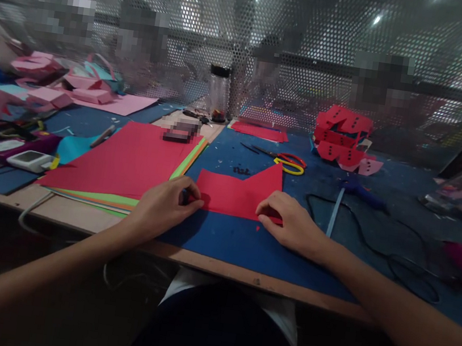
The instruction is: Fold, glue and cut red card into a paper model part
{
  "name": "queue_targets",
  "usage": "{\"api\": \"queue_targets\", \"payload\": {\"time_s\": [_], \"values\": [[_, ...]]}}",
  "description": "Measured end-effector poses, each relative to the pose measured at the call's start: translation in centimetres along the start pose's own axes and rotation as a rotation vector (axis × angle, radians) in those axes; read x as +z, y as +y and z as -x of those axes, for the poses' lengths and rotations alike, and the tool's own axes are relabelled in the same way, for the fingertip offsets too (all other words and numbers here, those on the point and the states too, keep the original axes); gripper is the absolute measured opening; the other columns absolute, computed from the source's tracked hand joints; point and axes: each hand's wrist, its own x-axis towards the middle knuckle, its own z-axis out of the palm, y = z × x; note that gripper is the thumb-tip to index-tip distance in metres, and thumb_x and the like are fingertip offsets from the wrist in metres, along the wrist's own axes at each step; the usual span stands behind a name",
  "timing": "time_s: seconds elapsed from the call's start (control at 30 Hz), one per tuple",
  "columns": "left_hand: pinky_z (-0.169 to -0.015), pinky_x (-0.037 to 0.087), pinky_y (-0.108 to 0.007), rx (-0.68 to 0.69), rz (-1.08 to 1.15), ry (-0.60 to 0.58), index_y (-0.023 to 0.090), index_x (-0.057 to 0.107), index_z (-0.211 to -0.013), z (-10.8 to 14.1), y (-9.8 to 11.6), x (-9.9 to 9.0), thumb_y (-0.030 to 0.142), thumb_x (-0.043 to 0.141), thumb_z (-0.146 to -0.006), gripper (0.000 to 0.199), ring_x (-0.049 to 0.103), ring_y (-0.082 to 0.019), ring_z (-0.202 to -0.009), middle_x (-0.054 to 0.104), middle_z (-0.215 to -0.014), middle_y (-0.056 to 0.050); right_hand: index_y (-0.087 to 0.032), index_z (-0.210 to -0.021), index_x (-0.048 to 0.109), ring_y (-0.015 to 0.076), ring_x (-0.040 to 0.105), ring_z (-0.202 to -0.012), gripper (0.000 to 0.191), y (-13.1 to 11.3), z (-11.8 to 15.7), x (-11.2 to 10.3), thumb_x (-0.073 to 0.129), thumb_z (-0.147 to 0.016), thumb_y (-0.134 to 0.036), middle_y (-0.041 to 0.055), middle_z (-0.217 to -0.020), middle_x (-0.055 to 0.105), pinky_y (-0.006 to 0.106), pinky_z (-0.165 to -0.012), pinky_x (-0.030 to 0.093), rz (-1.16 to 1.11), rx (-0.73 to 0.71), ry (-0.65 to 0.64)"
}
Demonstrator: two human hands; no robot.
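A cut piece of red paper (232, 196) lies on the blue work surface before me, its top edge notched and rising to a point at the right. At its left end my left hand (171, 199) pinches the lower corner between thumb and fingers. My right hand (287, 218) pinches the lower edge near the right end in the same way. Just beyond the paper rest scissors with red and yellow handles (294, 165) and several small black bits (241, 170). Left of the piece is a stack of coloured sheets (122, 152), red on top.
A blue glue gun (363, 194) with a glue stick (335, 210) and black cable lies at right. Behind it stand red paper shapes (341, 137). A clear jar (218, 94) is at the back, pink paper models (90, 87) at left. A perforated metal screen (299, 51) borders the table.
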Motion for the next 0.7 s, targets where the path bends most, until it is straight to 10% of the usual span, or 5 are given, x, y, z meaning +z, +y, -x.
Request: {"api": "queue_targets", "payload": {"time_s": [0.7], "values": [[-0.061, 0.033, -0.031, -0.02, -0.02, -0.027, 0.022, 0.067, -0.1, 0.07, 0.82, -0.26, 0.031, 0.06, -0.083, 0.02, 0.05, -0.017, -0.062, 0.055, -0.072, 0.001, -0.021, -0.096, 0.064, 0.021, 0.061, -0.093, 0.008, 0.13, -0.01, 0.07, 0.061, -0.091, -0.015, 0.0051, -0.097, 0.066, 0.037, -0.086, 0.045, -0.01, -0.012, 0.002]]}}
